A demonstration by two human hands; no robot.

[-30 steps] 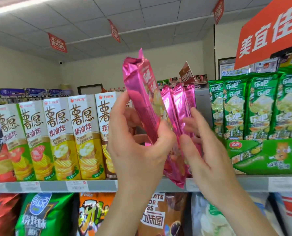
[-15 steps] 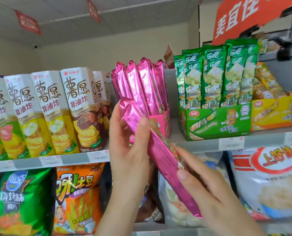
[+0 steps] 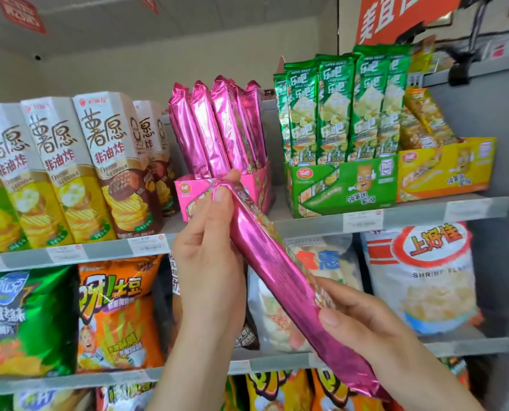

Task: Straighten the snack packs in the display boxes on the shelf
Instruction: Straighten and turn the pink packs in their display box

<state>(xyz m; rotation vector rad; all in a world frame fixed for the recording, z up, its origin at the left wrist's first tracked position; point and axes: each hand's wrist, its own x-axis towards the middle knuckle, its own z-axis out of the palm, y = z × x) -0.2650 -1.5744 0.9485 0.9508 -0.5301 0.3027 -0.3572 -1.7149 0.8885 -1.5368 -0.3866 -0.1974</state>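
Note:
A long pink foil snack pack (image 3: pixel 280 271) lies slanted in front of the shelf, its top end up left and its bottom end down right. My left hand (image 3: pixel 210 256) pinches the crimped top end between thumb and fingers. My right hand (image 3: pixel 363 327) grips the lower part. Behind them, a pink display box (image 3: pixel 188 192) on the upper shelf holds several pink packs (image 3: pixel 217 129) standing and leaning left. To its right stands a green display box (image 3: pixel 342 185) with upright green packs (image 3: pixel 339 105), then a yellow display box (image 3: pixel 446 170) with leaning yellow packs.
Tall chip cartons (image 3: pixel 111 164) fill the upper shelf on the left. The shelf edge (image 3: pixel 425 212) carries price tags. Below hang large snack bags, among them a white shrimp-flake bag (image 3: pixel 422 277) and an orange bag (image 3: pixel 116 310). A red sign (image 3: pixel 395 16) hangs at top right.
The pink pack has come down from upright near the box to a slant below the shelf edge. My left hand slid to its top end. The view dropped and shifted right.

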